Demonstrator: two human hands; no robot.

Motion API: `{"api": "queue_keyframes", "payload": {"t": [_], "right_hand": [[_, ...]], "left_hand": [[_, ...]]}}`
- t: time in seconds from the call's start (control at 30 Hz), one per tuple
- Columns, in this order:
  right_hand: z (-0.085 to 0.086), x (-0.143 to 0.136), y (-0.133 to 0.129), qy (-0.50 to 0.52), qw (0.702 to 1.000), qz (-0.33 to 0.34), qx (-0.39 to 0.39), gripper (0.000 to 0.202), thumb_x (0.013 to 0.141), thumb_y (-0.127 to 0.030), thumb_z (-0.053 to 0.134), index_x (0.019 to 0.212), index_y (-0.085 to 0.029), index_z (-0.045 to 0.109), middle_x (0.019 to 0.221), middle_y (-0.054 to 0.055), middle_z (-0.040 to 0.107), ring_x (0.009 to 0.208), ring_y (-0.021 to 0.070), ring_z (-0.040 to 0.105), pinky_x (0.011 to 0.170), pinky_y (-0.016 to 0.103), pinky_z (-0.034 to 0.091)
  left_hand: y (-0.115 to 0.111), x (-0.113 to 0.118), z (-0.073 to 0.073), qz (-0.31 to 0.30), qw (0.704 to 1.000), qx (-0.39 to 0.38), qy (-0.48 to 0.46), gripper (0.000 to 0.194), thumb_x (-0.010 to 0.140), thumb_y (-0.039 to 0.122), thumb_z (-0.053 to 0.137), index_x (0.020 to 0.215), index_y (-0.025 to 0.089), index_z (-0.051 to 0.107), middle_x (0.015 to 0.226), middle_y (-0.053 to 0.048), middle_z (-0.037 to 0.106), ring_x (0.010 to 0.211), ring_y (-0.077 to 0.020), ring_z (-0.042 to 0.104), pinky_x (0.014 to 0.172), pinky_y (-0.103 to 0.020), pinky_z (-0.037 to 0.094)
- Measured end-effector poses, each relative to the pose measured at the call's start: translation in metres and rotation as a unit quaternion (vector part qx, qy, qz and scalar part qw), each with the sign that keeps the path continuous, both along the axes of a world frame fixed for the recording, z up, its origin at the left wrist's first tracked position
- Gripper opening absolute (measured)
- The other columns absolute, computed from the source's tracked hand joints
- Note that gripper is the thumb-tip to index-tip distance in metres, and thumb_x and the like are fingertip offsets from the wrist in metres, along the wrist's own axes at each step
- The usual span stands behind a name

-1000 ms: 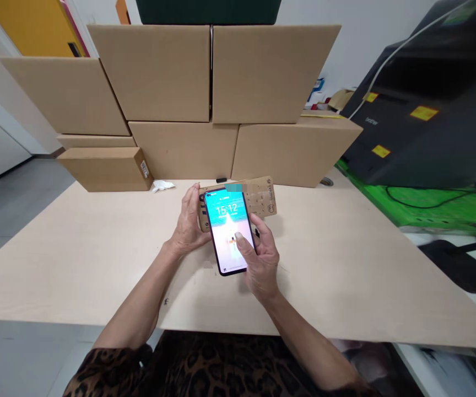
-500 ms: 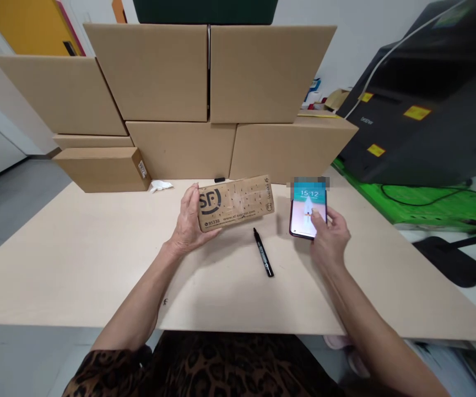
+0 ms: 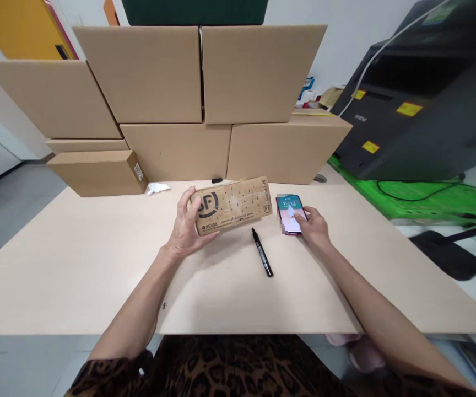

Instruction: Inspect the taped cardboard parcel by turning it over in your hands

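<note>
My left hand [image 3: 186, 226] is wrapped round the left end of a small brown cardboard box [image 3: 236, 205] printed "SF" and tilted up to the right. In my right hand [image 3: 314, 225] is a smartphone [image 3: 291, 214], its lit screen reading 15:12 and my thumb lying over its right edge. Between the hands, a black marker pen [image 3: 262, 252] lies uncapped on the table, tip pointing away from me. A small black piece, perhaps the pen's cap [image 3: 217, 180], rests behind the SF box.
Large cardboard boxes [image 3: 176, 151] are stacked along the back of the table [image 3: 76, 264]. A flatter box [image 3: 97, 173] and crumpled white paper [image 3: 157, 188] sit at the left. Right of the table stand a dark Brother printer [image 3: 411, 127], a green surface [image 3: 395, 193] and a black stand [image 3: 448, 256].
My right hand has brought the phone left and lower, close to the box's right end, and tipped it flatter. The left hand's fingers have shifted a little on the box. The view has moved slightly.
</note>
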State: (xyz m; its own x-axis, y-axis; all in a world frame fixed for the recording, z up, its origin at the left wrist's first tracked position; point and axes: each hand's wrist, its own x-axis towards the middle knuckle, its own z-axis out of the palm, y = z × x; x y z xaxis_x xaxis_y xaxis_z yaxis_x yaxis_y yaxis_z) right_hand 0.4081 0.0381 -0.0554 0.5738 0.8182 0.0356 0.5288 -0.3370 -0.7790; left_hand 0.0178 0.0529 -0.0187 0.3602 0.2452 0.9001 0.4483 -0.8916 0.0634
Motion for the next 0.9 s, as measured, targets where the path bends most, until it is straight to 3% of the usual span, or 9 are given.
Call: {"api": "queue_keyframes", "payload": {"t": [0.13,0.23,0.33,0.47,0.67,0.9], "right_hand": [[0.015,-0.013,-0.010,-0.105,0.990,0.025,-0.092,0.060,0.101,-0.040,0.048,0.151,-0.008,0.055,0.142,0.030,0.064,0.133,0.0439,0.064,0.114,0.060,0.045],[0.022,-0.027,-0.015,-0.149,0.978,0.044,-0.138,0.078,0.102,-0.057,0.048,0.159,-0.005,0.045,0.148,0.034,0.057,0.132,0.0499,0.064,0.113,0.065,0.044],[0.026,-0.037,-0.014,-0.213,0.957,0.070,-0.184,0.099,0.097,-0.072,0.050,0.164,-0.001,0.033,0.150,0.035,0.053,0.133,0.0510,0.063,0.109,0.063,0.049],[0.027,-0.043,-0.012,-0.280,0.931,0.090,-0.218,0.088,0.103,-0.064,0.043,0.158,0.004,0.038,0.148,0.034,0.055,0.137,0.0468,0.059,0.107,0.055,0.052],[0.027,-0.049,-0.011,-0.309,0.925,0.098,-0.199,0.077,0.105,-0.052,0.043,0.152,0.009,0.045,0.146,0.036,0.057,0.140,0.0465,0.053,0.112,0.055,0.047],[0.024,-0.052,-0.005,-0.301,0.930,0.098,-0.185,0.074,0.104,-0.055,0.043,0.143,0.007,0.053,0.143,0.036,0.058,0.136,0.0464,0.052,0.106,0.054,0.049]], "left_hand": [[0.000,0.000,0.000,-0.002,1.000,0.000,0.001,0.117,0.081,0.044,0.092,0.173,0.029,0.020,0.169,-0.024,0.034,0.157,-0.0434,0.041,0.118,-0.068,0.050],[-0.001,0.000,0.000,-0.004,1.000,0.001,0.000,0.115,0.083,0.044,0.090,0.173,0.028,0.021,0.169,-0.024,0.033,0.158,-0.0429,0.040,0.118,-0.068,0.050],[-0.001,0.001,0.001,-0.004,1.000,0.000,-0.001,0.114,0.084,0.044,0.089,0.173,0.025,0.021,0.168,-0.024,0.034,0.158,-0.0418,0.039,0.120,-0.066,0.049],[-0.001,0.001,0.001,-0.001,1.000,0.002,-0.002,0.113,0.084,0.046,0.089,0.173,0.028,0.022,0.168,-0.022,0.034,0.158,-0.0418,0.040,0.119,-0.066,0.050],[-0.001,0.000,0.000,0.014,1.000,-0.009,0.007,0.114,0.084,0.049,0.088,0.173,0.033,0.018,0.169,-0.020,0.033,0.156,-0.0429,0.041,0.118,-0.070,0.050],[0.000,-0.001,0.000,0.013,1.000,-0.012,0.005,0.115,0.083,0.051,0.088,0.172,0.034,0.018,0.170,-0.019,0.033,0.156,-0.0431,0.041,0.119,-0.070,0.049]]}}
